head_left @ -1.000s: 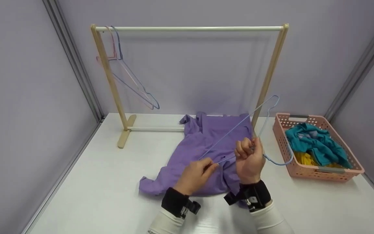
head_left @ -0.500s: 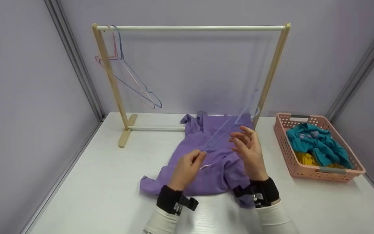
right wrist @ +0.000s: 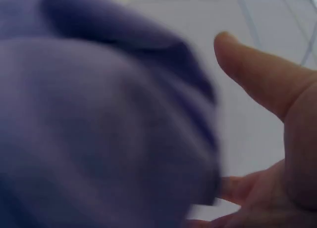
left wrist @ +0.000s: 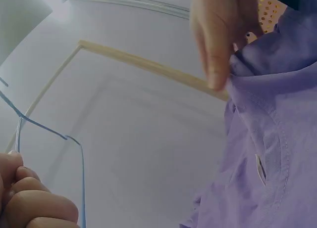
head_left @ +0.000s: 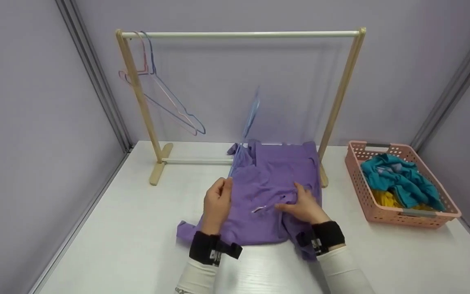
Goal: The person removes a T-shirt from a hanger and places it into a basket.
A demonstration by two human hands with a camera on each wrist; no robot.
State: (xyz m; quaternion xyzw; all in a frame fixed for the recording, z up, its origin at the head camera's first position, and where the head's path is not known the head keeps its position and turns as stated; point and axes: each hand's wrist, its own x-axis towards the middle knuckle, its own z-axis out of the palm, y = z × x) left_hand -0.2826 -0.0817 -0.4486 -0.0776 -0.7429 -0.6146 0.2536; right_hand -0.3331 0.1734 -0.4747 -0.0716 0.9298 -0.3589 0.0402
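My left hand (head_left: 217, 202) grips a thin light blue clothes hanger (head_left: 252, 116), which stands up edge-on above the left side of a purple shirt (head_left: 267, 171). In the left wrist view, curled fingers (left wrist: 39, 203) are at the hanger's hook, and its blue frame (left wrist: 82, 178) extends past them. The shirt lies spread on the table, a small white label (head_left: 258, 209) showing near its neck opening. Over that opening is my right hand (head_left: 305, 206), thumb and fingers spread apart. The right wrist view has the thumb (right wrist: 262, 72) away from the blurred purple cloth, some fingertips hidden behind it.
Behind the shirt stands a wooden rack with a white top rail (head_left: 239, 35). A pink hanger (head_left: 144, 53) and a darker blue hanger (head_left: 152, 57) hang at its left end. On the right, a pink basket (head_left: 361, 192) contains teal (head_left: 402, 179) and yellow (head_left: 384, 200) clothes.
The right hand has let go of the hanger and come down to the shirt's neck opening. My left hand has moved left, swinging the hanger from the right side to upright.
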